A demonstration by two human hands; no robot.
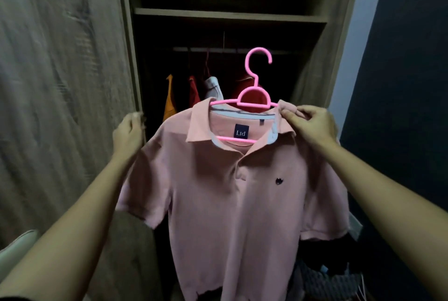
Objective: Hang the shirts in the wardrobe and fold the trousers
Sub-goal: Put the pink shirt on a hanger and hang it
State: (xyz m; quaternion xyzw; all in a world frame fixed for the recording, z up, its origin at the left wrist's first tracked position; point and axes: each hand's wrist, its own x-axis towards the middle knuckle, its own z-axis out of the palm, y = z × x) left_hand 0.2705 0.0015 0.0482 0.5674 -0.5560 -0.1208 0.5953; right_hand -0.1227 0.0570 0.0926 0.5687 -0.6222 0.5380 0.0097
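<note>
"Holding the pink polo shirt (230, 203) that high in the middle of the frame, what for?"

"To bring the pink hanger (253, 106) level with the wardrobe rail (194, 49) in the upper middle, I'd judge. The hook stands in front of the rail and isn't over it yet."

"And the hands?"

"The right hand (310, 123), right of centre, pinches the collar and shoulder cloth at the hanger's right end, thumb and fingers closed on the fabric. That likely keeps the shirt from sliding off the hanger. The left hand (128, 131) is blurred at left of centre, between the shirt's other shoulder and the edge of the wardrobe door (60, 82). I can't tell whether it grips cloth, touches the door, or holds nothing."

"How does the shirt look?"

"Pale pink, short-sleeved, front toward the camera. The collar is folded down and the placket is open at the top. There's a small dark emblem on the chest, and a dark label reading 'Ltd' inside the neck. The hanger's lower bar shows across the neck opening. The body hangs fairly flat, with its hem near the bottom edge."

"Any room on the rail?"

"An orange garment (169, 99) and a white garment (213, 86) hang toward its left, and a red garment (242, 84) hangs behind the hanger. The rail's right end looks free, though it's dark there."
</note>
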